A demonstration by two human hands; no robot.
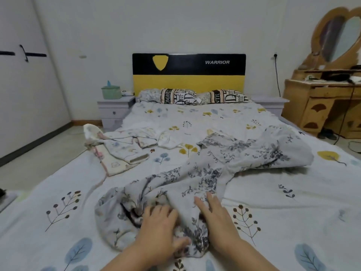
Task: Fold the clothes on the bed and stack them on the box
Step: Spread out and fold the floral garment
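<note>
A grey garment with a dark floral print (205, 173) lies crumpled across the bed (293, 212), running from the near middle towards the right. My left hand (160, 225) grips a bunched fold at its near end, fingers curled into the cloth. My right hand (214, 214) lies flat on the garment just to the right, fingers straight. Light patterned clothes (121, 149) lie in a loose pile at the bed's left edge. A small white garment (170, 140) lies beside them. No box is in view.
Two pillows (195, 96) lean at the black and yellow headboard (188, 73). A nightstand (114, 112) with a green container stands on the left, a wooden dressing table (322, 102) with a mirror on the right. Bare floor runs along the bed's left side.
</note>
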